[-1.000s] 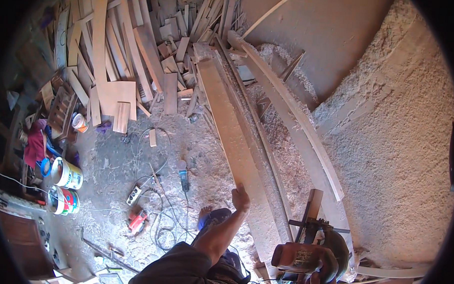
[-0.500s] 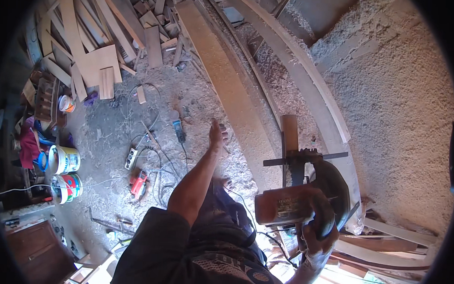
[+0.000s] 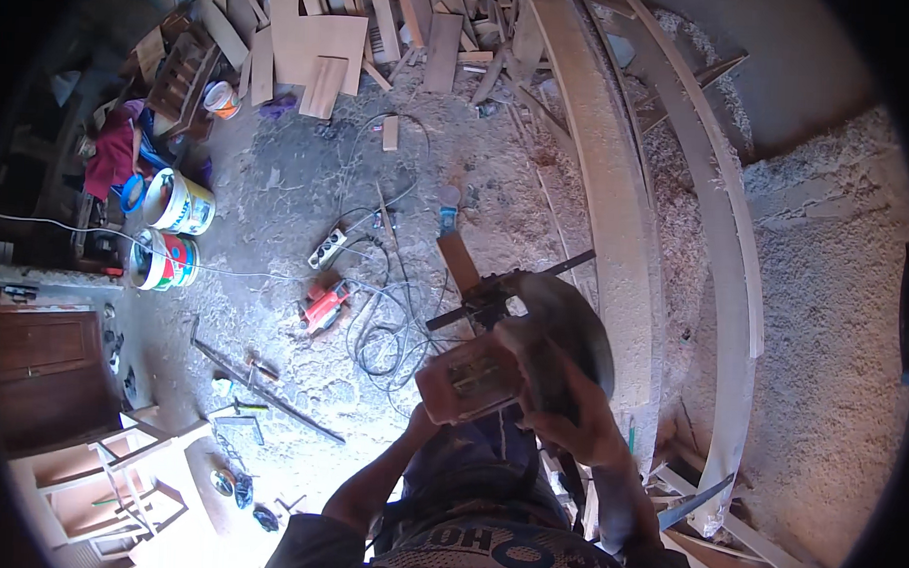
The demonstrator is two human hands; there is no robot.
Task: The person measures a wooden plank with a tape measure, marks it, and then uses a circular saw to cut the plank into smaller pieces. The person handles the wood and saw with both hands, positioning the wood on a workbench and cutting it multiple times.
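person here holds a circular saw [image 3: 518, 341] up in front of the torso [image 3: 466, 535], beside a long board [image 3: 627, 280]; right hand [image 3: 585, 429] has fingers curled around the saw's dark handle [image 3: 544, 372], left hand [image 3: 422, 426] is at the end of the reddish motor housing [image 3: 468, 381], fingers hidden, can't tell if spread or gripping; red power tool [image 3: 324, 307] and white power strip [image 3: 326, 248] lie on the dusty floor [image 3: 278, 188], two big buckets [image 3: 180, 204] off to the left
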